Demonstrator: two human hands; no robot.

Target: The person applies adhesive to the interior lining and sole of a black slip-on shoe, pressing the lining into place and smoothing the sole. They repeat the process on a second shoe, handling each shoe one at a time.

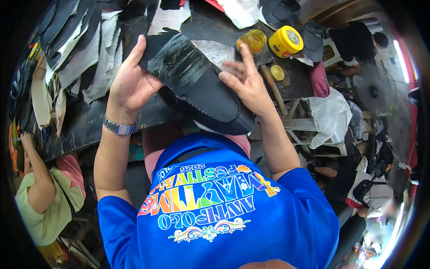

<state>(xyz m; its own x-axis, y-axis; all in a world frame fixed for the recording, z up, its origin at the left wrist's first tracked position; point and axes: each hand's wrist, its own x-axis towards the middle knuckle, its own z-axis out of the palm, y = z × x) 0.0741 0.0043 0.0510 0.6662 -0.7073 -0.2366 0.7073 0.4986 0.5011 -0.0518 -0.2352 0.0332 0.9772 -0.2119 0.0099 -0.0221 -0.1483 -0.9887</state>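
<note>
A black shoe upper (208, 101) with a stitched seam and a glossy wet-looking patch hangs tilted over the table's near edge. My left hand (130, 80) holds its left side, thumb raised and fingers running under the piece. By its right edge is my right hand (248, 85), fingers apart and partly blurred, with nothing seen in them; whether it touches the upper is unclear. Beyond that hand stand an open jar of amber glue (253, 41) and a yellow tub (285, 41). A hammer (273, 89) lies to their near side, beside a round yellow lid (277, 72).
Black and white cut pieces (89, 54) are heaped on the left of the dark table (89, 127). A white plastic stool (309, 127) with a white sheet stands at the right. A person in a pale green shirt (49, 201) sits at the left; a fan (374, 89) stands far right.
</note>
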